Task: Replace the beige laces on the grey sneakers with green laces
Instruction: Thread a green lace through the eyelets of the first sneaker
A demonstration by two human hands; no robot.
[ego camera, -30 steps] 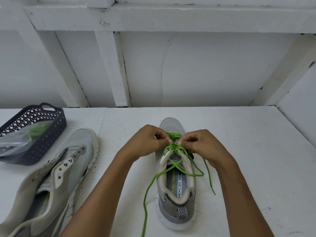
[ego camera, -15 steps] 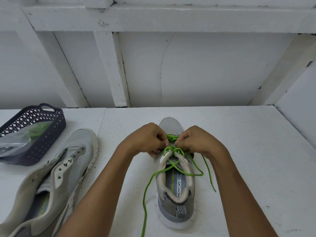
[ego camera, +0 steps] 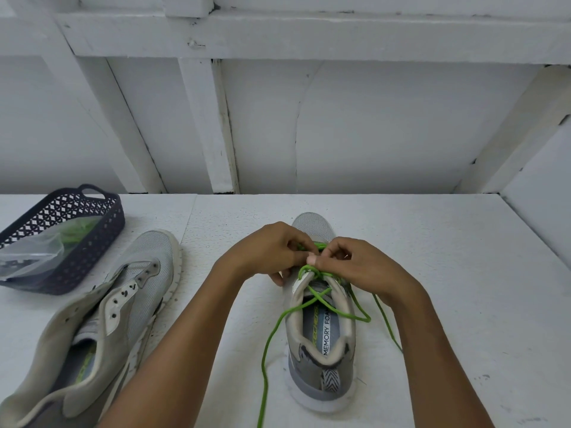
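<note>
A grey sneaker (ego camera: 321, 362) stands upright in front of me, toe pointing away, with a green lace (ego camera: 272, 335) threaded through its eyelets. My left hand (ego camera: 272, 251) and my right hand (ego camera: 361, 267) meet over the middle eyelets, both pinching the green lace. Its two loose ends trail over the sides, one toward me on the left, one to the right. A second grey sneaker (ego camera: 105, 329) lies at the left with bare eyelets and no lace. No beige lace is in view.
A dark perforated basket (ego camera: 89, 242) sits at the far left, holding a clear plastic bag (ego camera: 34, 248) with more green lace (ego camera: 77, 233). The white table (ego camera: 463, 273) ends at a white wall behind and a white panel at the right.
Both hands have shifted slightly away from me along the sneaker and drawn closer together, still working the green lace at the eyelets. The sneakers and basket have not moved.
</note>
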